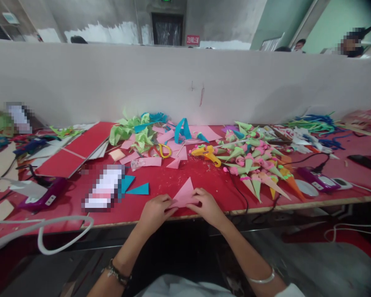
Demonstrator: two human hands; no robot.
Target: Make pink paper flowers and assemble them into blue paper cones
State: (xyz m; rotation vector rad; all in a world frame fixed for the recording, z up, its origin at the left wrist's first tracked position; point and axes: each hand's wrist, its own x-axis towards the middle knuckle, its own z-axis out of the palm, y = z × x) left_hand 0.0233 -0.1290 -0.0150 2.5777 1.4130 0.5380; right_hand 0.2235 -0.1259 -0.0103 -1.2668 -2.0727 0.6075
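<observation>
Near the table's front edge, a pink paper triangle (184, 194) is held between both hands with its point facing away from me. My left hand (156, 211) pinches its left corner between thumb and fingers. On the opposite corner, my right hand (207, 206) has the same kind of pinch. Two blue paper triangles (139, 189) lie to the left of my left hand. Beyond the held paper are a small folded pink piece (174, 163), yellow-handled scissors (165, 151) and a yellow glue gun (207, 154).
A pile of paper cones (250, 161) covers the right side. A phone (104, 187) and a red board (80, 148) lie left. Purple power strips (45, 194) sit at both sides with cables. Crumpled green paper (132, 130) lies against the white partition (142, 82). People are beyond it.
</observation>
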